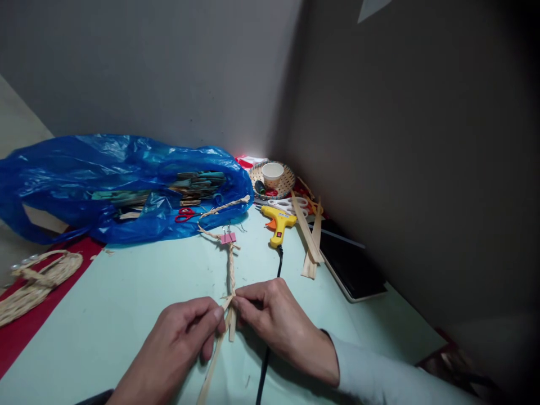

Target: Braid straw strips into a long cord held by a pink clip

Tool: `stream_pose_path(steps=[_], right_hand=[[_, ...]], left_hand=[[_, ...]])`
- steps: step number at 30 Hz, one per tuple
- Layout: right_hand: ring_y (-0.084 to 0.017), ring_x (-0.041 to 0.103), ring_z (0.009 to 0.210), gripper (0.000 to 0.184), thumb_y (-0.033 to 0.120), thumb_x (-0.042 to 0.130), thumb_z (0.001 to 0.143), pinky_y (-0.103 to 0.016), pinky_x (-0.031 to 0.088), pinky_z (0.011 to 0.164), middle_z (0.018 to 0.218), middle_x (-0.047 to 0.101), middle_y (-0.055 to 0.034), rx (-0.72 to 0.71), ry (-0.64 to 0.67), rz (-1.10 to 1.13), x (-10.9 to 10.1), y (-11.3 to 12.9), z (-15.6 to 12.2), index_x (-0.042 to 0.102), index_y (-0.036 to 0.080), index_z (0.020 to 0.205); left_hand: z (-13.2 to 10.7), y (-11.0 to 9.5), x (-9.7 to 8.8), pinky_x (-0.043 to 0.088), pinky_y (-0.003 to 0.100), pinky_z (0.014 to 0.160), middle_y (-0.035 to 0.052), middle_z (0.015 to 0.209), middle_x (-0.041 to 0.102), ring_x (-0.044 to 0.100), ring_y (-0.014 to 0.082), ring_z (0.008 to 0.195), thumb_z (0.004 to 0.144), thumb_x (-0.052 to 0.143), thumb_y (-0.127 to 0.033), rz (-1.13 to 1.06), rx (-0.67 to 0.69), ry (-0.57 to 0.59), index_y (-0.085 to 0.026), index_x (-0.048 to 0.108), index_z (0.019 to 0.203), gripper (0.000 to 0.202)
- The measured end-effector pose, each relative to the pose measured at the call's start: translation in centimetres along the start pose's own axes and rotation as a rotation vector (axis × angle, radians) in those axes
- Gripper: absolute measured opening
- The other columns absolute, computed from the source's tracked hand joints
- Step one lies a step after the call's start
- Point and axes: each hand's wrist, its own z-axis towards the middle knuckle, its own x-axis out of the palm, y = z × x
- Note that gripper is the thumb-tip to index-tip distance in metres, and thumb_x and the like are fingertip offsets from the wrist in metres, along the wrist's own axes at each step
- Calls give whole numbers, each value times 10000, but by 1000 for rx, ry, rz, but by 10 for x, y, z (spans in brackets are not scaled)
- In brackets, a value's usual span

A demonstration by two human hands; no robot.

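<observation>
A braid of pale dried-leaf strips (232, 270) runs down the middle of the table, its top end held by a pink binder clip (228, 238). At the braid's lower end, my left hand (185, 332) pinches a flat strip (226, 304) between thumb and fingers. My right hand (282, 320) is closed at the same spot, its thumb and forefinger pinched on the braid where the strips part. Below the hands, loose strip ends hang down, one long one (211, 368) reaching toward the near edge.
A blue plastic bag (126, 152) of dried strips lies at the back left, with red scissors (185, 214). A yellow glue gun (278, 222), its black cord (264, 371) passing under my right hand, loose strips (310, 242) and a black tablet (350, 261) lie right. A woven piece (37, 287) sits left.
</observation>
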Motion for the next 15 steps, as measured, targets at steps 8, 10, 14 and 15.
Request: stream_pose_path(steps=[8,10,14,15], right_hand=[[-86,302,574,286,185,430,895,-213,242,509,581,396,43,-2,114,223,-5,1,2,505,147,621],[-88,309,583,277,203,454,892,-214,254,522,595,401,40,6,143,272,-6,0,2,511,145,627],[-93,342,581,303,268,512,888,-215,275,532,589,429,29,58,132,350,-3,-5,3,537,137,616],[-93,349,570,298,273,511,891,-216,274,526,584,445,27,68,133,363,-3,-7,3,572,132,636]], left_hand=[[-9,1,31,371,250,509,-17,496,594,530,137,461,928,400,-373,235,263,-116,-220,523,585,396],[-8,7,35,386,255,507,-8,535,619,562,141,460,945,366,-281,396,408,-151,-221,532,631,360],[-6,14,34,424,278,532,29,659,693,659,180,545,952,336,-196,597,561,-146,-206,600,783,314],[-6,12,31,427,279,544,27,663,689,664,182,565,957,335,-204,602,570,-149,-211,599,762,328]])
